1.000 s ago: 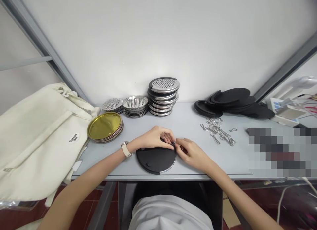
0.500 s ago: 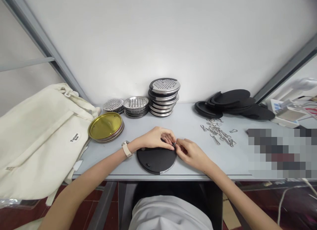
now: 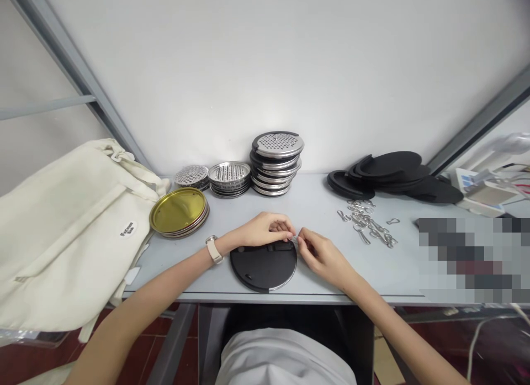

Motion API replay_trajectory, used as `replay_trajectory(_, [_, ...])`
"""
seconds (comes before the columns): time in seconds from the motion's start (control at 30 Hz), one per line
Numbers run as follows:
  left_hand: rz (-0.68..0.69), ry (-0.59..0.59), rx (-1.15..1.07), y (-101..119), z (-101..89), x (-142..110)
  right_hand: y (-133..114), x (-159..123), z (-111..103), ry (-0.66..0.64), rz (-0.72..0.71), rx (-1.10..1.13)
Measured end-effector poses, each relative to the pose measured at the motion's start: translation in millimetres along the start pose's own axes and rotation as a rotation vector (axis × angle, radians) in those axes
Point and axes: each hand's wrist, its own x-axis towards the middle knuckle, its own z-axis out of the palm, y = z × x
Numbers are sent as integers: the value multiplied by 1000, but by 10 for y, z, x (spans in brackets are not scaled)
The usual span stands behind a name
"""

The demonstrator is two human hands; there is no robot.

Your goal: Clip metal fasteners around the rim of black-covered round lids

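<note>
A round black disc [image 3: 265, 272] with a silvery rim on its right side lies at the table's front edge. Over its far edge, my left hand [image 3: 269, 229] is closed, its thumb and fingertips pinching a small silvery metal clip [image 3: 295, 240]. From the right, my right hand [image 3: 323, 255] has its thumb and forefinger closed on the same clip. The fingers cover most of it. Loose metal clips [image 3: 368, 222] of a looped shape are scattered to the right of my right hand.
Behind stand a stack of perforated metal discs with black rims [image 3: 275, 175] and lower grater stacks [image 3: 229, 178]. Gold lids [image 3: 178, 211] are piled left, beside a cream bag [image 3: 83, 230]. Black discs [image 3: 389, 172] lie in a heap at the back right.
My right hand's fingertips have drawn slightly away from my left hand's, and the silvery clip shows more between them. The black disc stays in place on the table.
</note>
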Motion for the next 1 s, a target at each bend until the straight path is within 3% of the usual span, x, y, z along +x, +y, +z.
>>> replay_trajectory(0.4, [46,138,220,-38,38,7,-11,13,3,-9,-70,-154])
replay_trajectory(0.67, [108,196,349,-77,61,18,13,21,13,-50,-55,-133])
replay_trajectory(1.0, [124,185,397,-89,48,22,-45,13,-22,-45,-9,-5])
